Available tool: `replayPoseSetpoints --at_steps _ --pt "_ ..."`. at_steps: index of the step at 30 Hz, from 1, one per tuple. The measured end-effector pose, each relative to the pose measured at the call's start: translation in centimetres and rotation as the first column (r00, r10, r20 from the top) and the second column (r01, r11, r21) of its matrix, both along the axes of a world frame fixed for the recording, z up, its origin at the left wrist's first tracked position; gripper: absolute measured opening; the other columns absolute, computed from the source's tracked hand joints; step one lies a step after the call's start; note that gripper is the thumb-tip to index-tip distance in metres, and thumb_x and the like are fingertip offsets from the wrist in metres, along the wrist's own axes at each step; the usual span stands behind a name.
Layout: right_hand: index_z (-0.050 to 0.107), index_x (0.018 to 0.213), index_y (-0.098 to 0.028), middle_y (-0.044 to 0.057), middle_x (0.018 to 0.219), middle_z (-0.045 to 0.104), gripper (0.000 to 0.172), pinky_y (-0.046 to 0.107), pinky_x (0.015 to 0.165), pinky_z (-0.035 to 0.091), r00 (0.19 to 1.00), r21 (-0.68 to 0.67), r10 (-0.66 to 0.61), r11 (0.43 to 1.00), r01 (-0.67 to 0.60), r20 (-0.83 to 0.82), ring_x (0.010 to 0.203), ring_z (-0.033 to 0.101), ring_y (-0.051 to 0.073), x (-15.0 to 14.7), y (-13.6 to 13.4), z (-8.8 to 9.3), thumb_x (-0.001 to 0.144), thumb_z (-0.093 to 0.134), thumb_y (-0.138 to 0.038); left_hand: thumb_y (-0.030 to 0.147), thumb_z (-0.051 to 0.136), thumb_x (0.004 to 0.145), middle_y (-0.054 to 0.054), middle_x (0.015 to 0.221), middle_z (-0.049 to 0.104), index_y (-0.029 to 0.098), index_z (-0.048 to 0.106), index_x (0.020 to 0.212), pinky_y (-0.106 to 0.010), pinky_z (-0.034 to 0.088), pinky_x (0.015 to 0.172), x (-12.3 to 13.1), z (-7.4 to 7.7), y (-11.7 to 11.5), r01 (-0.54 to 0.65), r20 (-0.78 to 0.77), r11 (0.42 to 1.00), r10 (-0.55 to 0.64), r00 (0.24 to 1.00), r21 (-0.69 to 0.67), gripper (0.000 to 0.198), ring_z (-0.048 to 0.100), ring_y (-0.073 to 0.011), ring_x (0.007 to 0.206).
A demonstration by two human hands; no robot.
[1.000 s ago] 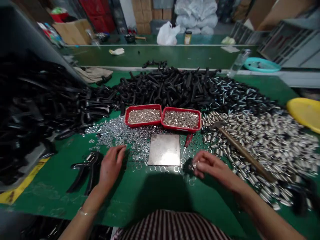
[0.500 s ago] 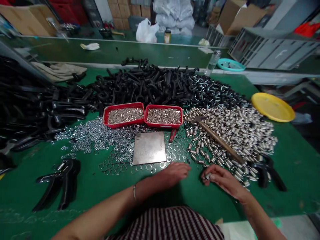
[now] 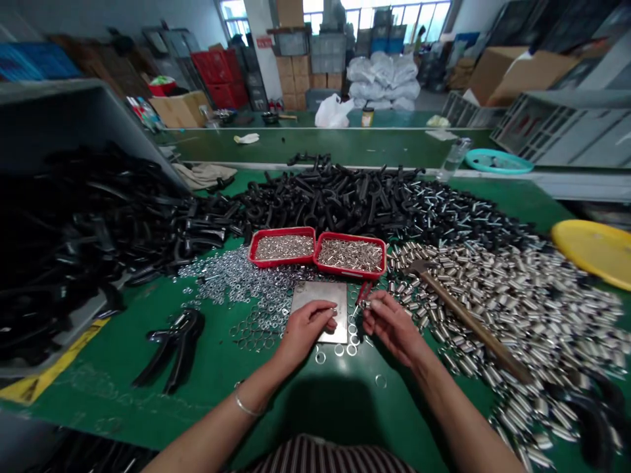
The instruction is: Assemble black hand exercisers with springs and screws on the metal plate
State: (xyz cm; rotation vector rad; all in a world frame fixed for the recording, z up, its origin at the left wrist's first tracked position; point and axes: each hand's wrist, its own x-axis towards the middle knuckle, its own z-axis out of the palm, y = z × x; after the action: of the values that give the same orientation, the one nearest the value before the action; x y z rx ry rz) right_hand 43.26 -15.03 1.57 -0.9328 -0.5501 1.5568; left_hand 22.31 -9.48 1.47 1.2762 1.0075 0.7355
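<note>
Bright windows [image 3: 428, 18] flank a white pillar [image 3: 256, 20] at the back.

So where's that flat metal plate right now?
In the head view, the metal plate lies near the middle of the green table, just in front of the two red trays, partly hidden by the left hand.

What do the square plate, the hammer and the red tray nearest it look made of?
Square plate: probably steel, grey with soft sheen. Hammer: likely wooden handle, brown, dull; darker head, perhaps metal. Red tray: seemingly plastic, from even colour and smooth rim.
</note>
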Motion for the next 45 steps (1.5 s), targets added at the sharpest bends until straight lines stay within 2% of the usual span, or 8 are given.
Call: replayPoseSetpoints --at_steps 23,28,31,35,38,40,43,45 --pt "0.068 0.104 -0.021 0.004 0.096 0.069 0.029 0.031 0.084 0.054 0.930 -0.124 0.366 0.924 -0.362 0.010 0.088 0.068 0.017 -4.2 2.0 -0.5 0.081 0.080 -0.034 0.037 0.080 0.075 -0.005 0.077 0.071 0.012 0.073 0.095 -0.025 0.050 0.065 -2.7 0.3 0.0 0.053 0.218 0.959 0.010 0.976 -0.277 0.033 0.064 -0.0132 0.066" --pt "0.068 0.102 -0.026 0.002 0.087 0.070 0.027 0.031 0.076 0.056 0.959 -0.135 0.244 0.965 -0.224 0.148 0.081 0.068 0.018 -4.3 2.0 -0.2 0.079 0.080 -0.034 0.035 0.068 0.087 -0.008 0.089 0.071 0.017 0.074 0.095 -0.030 0.052 0.076 -3.2 0.5 0.5 -0.006 0.028 0.969 -0.001 1.000 0.246 0.021 0.066 -0.0175 0.081" --pt "0.068 0.102 -0.029 0.001 0.087 0.071 0.030 0.032 0.076 0.057 0.960 -0.081 0.106 0.993 -0.088 0.258 0.078 0.069 0.019 -5.4 2.3 0.6 0.076 0.083 -0.036 0.028 0.054 0.096 -0.010 0.102 0.070 0.019 0.071 0.109 -0.033 0.050 0.089 -4.1 1.1 0.5 0.151 -0.205 0.730 -0.016 0.979 0.667 0.023 0.064 -0.0208 0.099" --pt "0.068 0.107 -0.030 0.004 0.102 0.072 0.038 0.033 0.076 0.059 0.962 -0.064 0.058 0.997 -0.042 0.266 0.077 0.069 0.019 -7.3 3.0 2.0 0.074 0.082 -0.042 0.030 0.046 0.101 -0.011 0.110 0.068 0.019 0.065 0.118 -0.035 0.050 0.089 -6.1 2.4 1.1 0.399 -0.468 0.548 -0.016 0.884 0.735 0.028 0.063 -0.0213 0.101" --pt "0.068 0.108 -0.026 0.005 0.100 0.074 0.046 0.033 0.074 0.060 0.917 -0.093 0.067 0.995 -0.033 0.394 0.077 0.071 0.021 -7.7 3.2 2.7 0.071 0.084 -0.047 0.032 0.047 0.100 -0.010 0.117 0.066 0.020 0.061 0.122 -0.036 0.050 0.095 -10.2 3.2 4.6 0.442 -0.551 0.550 0.041 0.833 0.709 0.028 0.061 -0.0211 0.109" --pt "0.069 0.104 -0.024 0.006 0.103 0.074 0.046 0.032 0.076 0.061 0.856 -0.077 0.056 0.997 -0.019 0.514 0.081 0.072 0.023 -7.2 3.0 3.1 0.069 0.084 -0.049 0.022 0.045 0.100 -0.011 0.124 0.064 0.018 0.059 0.124 -0.038 0.047 0.102 -15.0 3.6 8.7 0.328 -0.590 0.614 0.287 0.755 0.718 0.028 0.058 -0.0211 0.117" --pt "0.068 0.108 -0.025 0.007 0.113 0.073 0.049 0.033 0.083 0.060 0.786 -0.029 0.023 1.000 -0.007 0.617 0.090 0.073 0.026 -6.0 2.3 3.2 0.069 0.083 -0.050 0.004 0.043 0.092 -0.014 0.129 0.062 0.013 0.059 0.122 -0.040 0.042 0.108 -23.8 4.2 14.9 0.070 -0.735 0.745 0.630 0.251 0.663 0.036 0.055 -0.0235 0.122" --pt "0.067 0.109 -0.025 0.008 0.112 0.073 0.049 0.034 0.084 0.060 0.783 -0.019 0.004 1.000 0.010 0.622 0.092 0.073 0.026 -5.6 1.9 3.2 0.069 0.083 -0.050 0.001 0.044 0.087 -0.020 0.117 0.065 0.004 0.062 0.111 -0.046 0.044 0.103 -28.7 4.6 17.6 -0.002 -0.772 0.781 0.618 0.148 0.625 0.030 0.059 -0.0296 0.116"
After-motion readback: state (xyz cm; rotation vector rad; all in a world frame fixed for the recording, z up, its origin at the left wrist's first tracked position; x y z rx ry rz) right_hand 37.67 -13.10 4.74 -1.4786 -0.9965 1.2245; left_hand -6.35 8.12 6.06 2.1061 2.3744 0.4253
